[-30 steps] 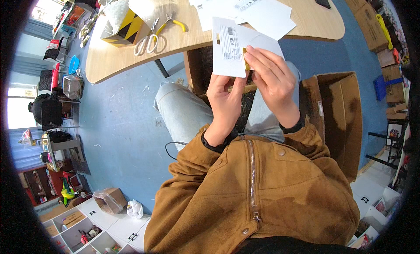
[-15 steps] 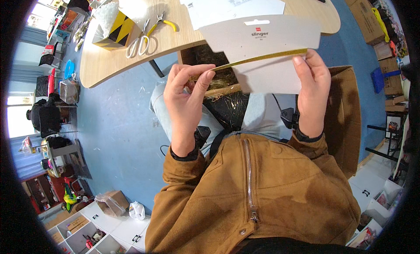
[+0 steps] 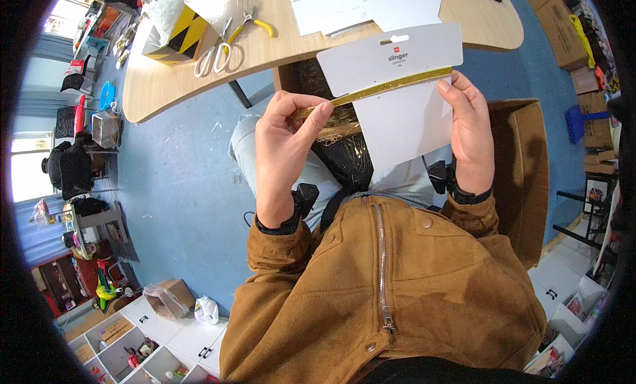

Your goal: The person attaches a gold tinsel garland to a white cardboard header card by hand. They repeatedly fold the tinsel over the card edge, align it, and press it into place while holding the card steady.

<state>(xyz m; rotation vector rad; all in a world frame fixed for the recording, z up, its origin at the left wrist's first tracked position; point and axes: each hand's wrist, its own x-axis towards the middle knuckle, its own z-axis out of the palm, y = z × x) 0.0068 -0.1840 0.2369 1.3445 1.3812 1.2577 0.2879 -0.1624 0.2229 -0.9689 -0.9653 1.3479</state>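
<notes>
Two bare hands hold one item above the person's lap. Left hand (image 3: pixel 285 145): thumb and fingertips pinched on the left end of a thin gold glitter strip (image 3: pixel 381 89), which runs slightly upward to the right across a grey hang card (image 3: pixel 397 86). Right hand (image 3: pixel 467 136): fingers laid flat against the card's right edge, thumb behind, gripping card and strip end together. Card is held upright and facing the camera, in front of the edge of a wooden table (image 3: pixel 318 43), its hanging slot at the top. Beneath the card, between the knees, sits an open box with dark wrapping and gold strands (image 3: pixel 334 129); contents otherwise unclear. On the table: white-handled scissors (image 3: pixel 212 56), yellow-handled pliers (image 3: pixel 255 23), a yellow-and-black striped box (image 3: pixel 175 33), loose white paper sheets (image 3: pixel 371 3). An open cardboard box (image 3: pixel 523 179) stands on the blue floor just beside the person's right side. Person wears a brown zipped jacket (image 3: pixel 384 285)
</notes>
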